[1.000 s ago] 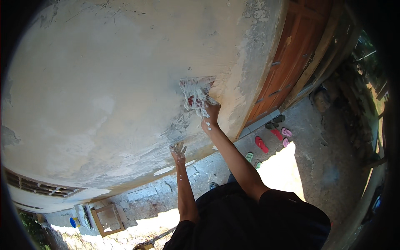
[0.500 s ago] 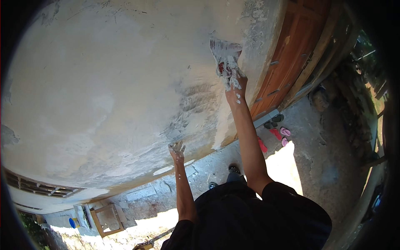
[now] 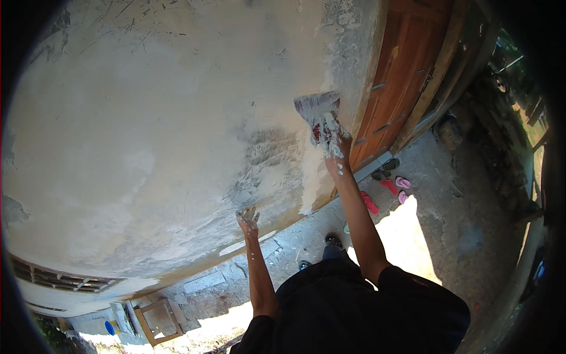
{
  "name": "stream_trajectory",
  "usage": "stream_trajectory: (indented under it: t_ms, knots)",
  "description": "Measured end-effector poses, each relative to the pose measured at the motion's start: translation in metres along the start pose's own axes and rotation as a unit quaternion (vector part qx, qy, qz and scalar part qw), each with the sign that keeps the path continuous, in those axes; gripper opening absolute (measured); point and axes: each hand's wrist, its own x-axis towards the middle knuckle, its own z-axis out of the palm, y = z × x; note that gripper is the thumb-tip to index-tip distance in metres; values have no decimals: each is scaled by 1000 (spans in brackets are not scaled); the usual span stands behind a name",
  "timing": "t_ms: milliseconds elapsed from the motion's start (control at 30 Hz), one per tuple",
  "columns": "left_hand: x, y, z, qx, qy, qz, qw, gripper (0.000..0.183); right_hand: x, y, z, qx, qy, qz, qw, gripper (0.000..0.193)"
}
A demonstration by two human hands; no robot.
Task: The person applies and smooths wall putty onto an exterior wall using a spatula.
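Note:
A wide putty knife [image 3: 318, 109], smeared with pale filler, has its broad edge toward the plastered wall [image 3: 177, 106]. Its handle is gripped by my right hand [image 3: 337, 145], whose fingers are caked with the same filler. Lower and to the left, my left hand [image 3: 249, 222] is raised near the wall with its fingers spread and nothing in it; filler coats those fingers too. Whether its fingertips touch the wall I cannot tell. Between the two hands lies a rough, darker patch in the plaster.
An orange-brown wooden door [image 3: 407, 65] stands right of the wall. Pink sandals [image 3: 402, 183] and red slippers [image 3: 369, 203] lie on the concrete floor [image 3: 448, 212] by its sill. At lower left are a wooden frame [image 3: 158, 321], a blue round container [image 3: 110, 328] and a vent grille [image 3: 65, 276].
My right hand has come down the wall with the putty knife, its arm bending more. My left hand has hardly moved. The view has shifted slightly.

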Motion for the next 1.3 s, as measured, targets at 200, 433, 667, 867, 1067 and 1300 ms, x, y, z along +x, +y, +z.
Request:
stream_trajectory:
  t_ms: [200,433,667,867,1067,1300]
  knots:
    - [-9,-3,27,-4,28,3,1000,39,45,39,-4,5,4,-24,1000,32]
    - [-4,1,10,-3,9,15,1000,40,-46,87,-51,-124,-12,115,986,30]
    - [-8,-2,21,14,9,19,1000,41,22,-48,64,55,-17,-60,997,31]
    - [-2,-8,23,5,9,13,1000,39,44,38,76,35,53,-81,995,30]
    - [-2,-6,19,26,3,29,999,37,-43,135,-17,-69,61,55,994,25]
    - [3,-10,-1,4,9,3,1000,37,-25,63,12,38,48,67,996,34]
